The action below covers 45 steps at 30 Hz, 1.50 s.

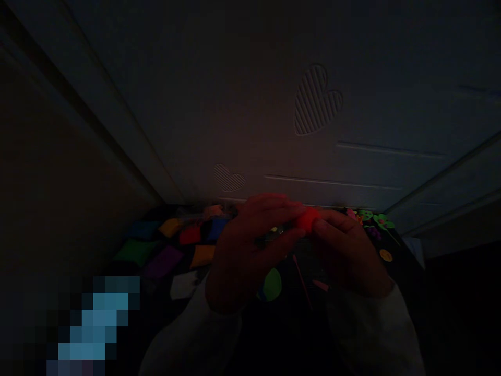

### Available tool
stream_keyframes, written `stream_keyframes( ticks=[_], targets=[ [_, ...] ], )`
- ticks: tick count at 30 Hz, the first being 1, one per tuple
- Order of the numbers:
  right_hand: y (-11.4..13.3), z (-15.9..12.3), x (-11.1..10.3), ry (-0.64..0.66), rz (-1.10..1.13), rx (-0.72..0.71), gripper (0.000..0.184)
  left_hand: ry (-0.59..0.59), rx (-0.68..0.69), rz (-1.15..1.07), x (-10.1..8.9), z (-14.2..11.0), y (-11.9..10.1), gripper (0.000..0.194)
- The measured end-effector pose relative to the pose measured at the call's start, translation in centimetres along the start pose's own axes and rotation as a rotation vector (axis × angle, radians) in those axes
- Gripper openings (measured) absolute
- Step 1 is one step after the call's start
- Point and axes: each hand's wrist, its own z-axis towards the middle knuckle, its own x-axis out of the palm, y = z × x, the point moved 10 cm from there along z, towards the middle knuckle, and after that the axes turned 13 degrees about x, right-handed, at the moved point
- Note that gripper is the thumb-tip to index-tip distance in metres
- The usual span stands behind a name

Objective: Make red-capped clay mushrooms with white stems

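Between my two hands is a small, bright red rounded lump (308, 221), perhaps soft modelling clay; its exact kind is hard to make out in the dark. My left hand (254, 240) comes from the left, its fingers stretched together over the lump's top and its thumb below, closed on it. My right hand (348, 245) pinches the lump from the right with thumb and curled fingers. Under the hands lie a green rounded piece (271, 284), a thin pink stick tool (302, 282) and a small pink pointed piece (321, 285).
Several coloured packets, among them a purple one (163, 261) and a green one (135, 252), lie on the dark table at left. Green flower shapes (383, 222) and a yellow disc (385, 255) are at right. A panel with a heart relief (318, 100) rises behind.
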Motion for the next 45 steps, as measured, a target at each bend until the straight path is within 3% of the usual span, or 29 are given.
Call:
stream_keyframes(
  ticks=[5, 18, 27, 36, 41, 45],
  targets=[
    [0.11, -0.05, 0.2, 0.04, -0.008, -0.046, 0.011, -0.054, -0.018, -0.01, -0.44, -0.12, 0.22, 0.024],
    [-0.17, 0.01, 0.34, 0.045, 0.01, -0.023, 0.009, -0.059, -0.073, -0.024, -0.38, -0.64, 0.89, 0.023],
    [-0.17, -0.02, 0.37, 0.043, 0.002, 0.0, 0.009, 0.019, -0.033, -0.043, -0.05, -0.15, 0.3, 0.022],
    [-0.08, -0.19, 0.56, 0.052, 0.007, -0.006, 0.008, -0.036, -0.058, -0.029, -0.39, -0.23, 0.45, 0.017],
    [-0.35, -0.13, 0.59, 0.056, -0.003, 0.024, 0.009, 0.021, -0.027, -0.106, 0.21, -0.25, 0.26, 0.025],
    [-0.19, -0.17, 0.75, 0.073, -0.011, -0.008, 0.009, -0.005, -0.041, -0.074, -0.13, -0.1, 0.24, 0.021]
  ],
)
